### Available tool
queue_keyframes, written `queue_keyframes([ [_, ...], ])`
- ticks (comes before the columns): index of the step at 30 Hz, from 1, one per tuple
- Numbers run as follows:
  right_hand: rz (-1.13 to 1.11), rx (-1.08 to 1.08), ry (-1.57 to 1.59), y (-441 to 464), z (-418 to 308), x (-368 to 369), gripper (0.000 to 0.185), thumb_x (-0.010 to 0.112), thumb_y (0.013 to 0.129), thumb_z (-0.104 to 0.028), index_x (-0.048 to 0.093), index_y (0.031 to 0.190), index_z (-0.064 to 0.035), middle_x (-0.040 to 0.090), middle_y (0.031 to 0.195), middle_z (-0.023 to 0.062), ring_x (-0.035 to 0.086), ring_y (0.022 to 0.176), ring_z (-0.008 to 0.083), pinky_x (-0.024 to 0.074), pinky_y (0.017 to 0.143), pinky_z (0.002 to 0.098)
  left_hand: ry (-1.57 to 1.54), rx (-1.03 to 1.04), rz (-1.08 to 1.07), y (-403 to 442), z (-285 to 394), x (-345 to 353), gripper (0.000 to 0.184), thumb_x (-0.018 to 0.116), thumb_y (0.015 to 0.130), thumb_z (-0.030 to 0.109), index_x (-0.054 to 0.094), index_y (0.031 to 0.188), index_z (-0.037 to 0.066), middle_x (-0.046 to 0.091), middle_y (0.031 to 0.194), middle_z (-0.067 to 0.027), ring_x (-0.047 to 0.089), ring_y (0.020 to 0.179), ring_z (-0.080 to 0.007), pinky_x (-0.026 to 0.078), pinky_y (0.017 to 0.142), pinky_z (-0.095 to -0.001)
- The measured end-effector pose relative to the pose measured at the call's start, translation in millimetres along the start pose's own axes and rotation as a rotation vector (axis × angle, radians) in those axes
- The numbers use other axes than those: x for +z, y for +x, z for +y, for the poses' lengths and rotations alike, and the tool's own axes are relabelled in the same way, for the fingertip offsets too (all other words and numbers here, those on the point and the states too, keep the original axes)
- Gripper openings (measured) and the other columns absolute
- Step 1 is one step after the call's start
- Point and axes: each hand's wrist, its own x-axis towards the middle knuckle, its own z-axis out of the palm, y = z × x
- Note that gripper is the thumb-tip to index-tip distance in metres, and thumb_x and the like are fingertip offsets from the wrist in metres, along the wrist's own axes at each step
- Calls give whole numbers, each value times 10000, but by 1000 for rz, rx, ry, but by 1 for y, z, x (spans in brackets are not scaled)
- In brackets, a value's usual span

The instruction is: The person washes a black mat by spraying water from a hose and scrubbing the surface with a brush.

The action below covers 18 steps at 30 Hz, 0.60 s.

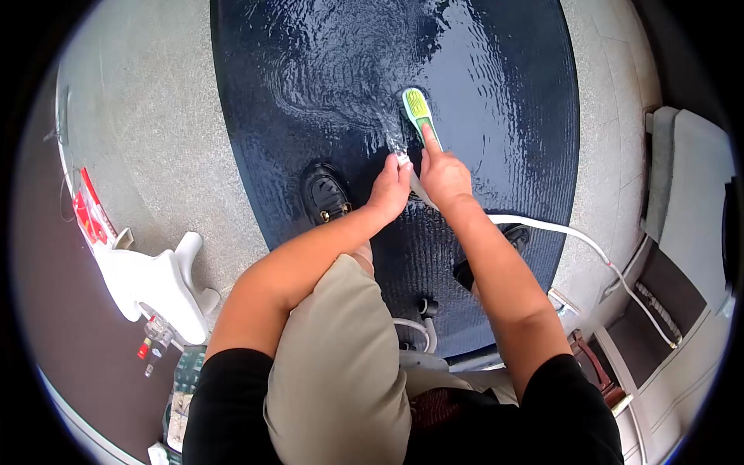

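Water sprays forward from the end of a white hose (419,188), which my left hand (391,186) grips near its mouth. My right hand (446,174) is closed round the handle of a green and white brush (416,105), its index finger laid along the handle. The brush head rests on or just over a dark ribbed mat (504,147), which is wet and has water rippling across it. Both hands are close together, with the left one just beside the right.
My black shoes stand on the mat, one (325,192) left of my hands. A white plastic stool (159,283) is at the left, with bottles (157,338) below it. The hose runs right towards grey furniture (686,186). Pale floor (163,116) borders the mat.
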Motion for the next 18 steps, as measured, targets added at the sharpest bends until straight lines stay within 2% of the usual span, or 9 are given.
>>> queue_keyframes([
  [2,35,18,22,51,-17,-18,503,413,969,-304,316,1462,-281,672,922,205,652,884,369,496,827,466,27,41,2,-6,14,3,218,426,1003,267,454,1060,59,572,840,-88,591,762,-153,507,676,-306],
  [4,88,-15,28,90,-32,-38,488,402,978,-316,324,1458,-281,671,903,211,646,881,379,494,831,464,63,88,23,3,27,1,218,423,1005,265,453,1066,57,574,884,-93,599,814,-155,517,713,-307],
  [6,45,-5,53,92,-32,-45,491,402,976,-324,324,1459,-279,665,947,211,645,903,372,493,840,460,-183,-78,-74,21,29,2,225,424,1008,269,460,1074,57,574,1007,-98,602,919,-170,531,769,-318],
  [7,12,5,78,92,-30,-47,495,403,975,-332,325,1461,-278,659,991,211,644,924,364,493,850,456,-187,-83,-80,22,40,2,225,424,1008,269,460,1074,57,574,1007,-98,602,919,-170,531,769,-318],
  [9,-49,34,99,57,-13,-33,500,420,967,-335,332,1457,-285,651,953,236,646,889,376,492,843,468,-557,-161,-97,31,63,2,230,425,1011,273,470,1066,54,570,1081,-91,608,931,-180,539,789,-327],
  [10,-5,-21,84,40,6,-13,515,451,956,-319,331,1457,-300,641,886,243,653,808,386,512,784,482,-454,-144,-108,40,52,2,245,419,1014,283,483,1083,56,578,1099,-92,613,944,-177,535,800,-323],
  [12,-15,-82,39,4,23,-2,549,491,937,-278,326,1460,-301,637,801,248,645,726,397,522,716,486,-503,-185,-134,43,42,2,252,419,1014,286,489,1098,58,578,1082,-87,610,930,-169,532,804,-321],
  [16,33,-155,-72,38,17,-20,530,503,939,-273,355,1445,-330,622,756,234,646,701,389,529,689,482,-458,-238,-175,35,39,1,281,422,1014,302,509,1119,56,594,1029,-60,602,909,-149,522,803,-312],
  [18,-14,-82,-40,91,-17,-52,478,458,956,-296,382,1429,-300,663,901,203,656,819,358,513,772,461,-351,-222,-190,39,38,-2,292,409,1016,307,502,1119,50,611,1031,-46,604,936,-143,516,801,-300],
])
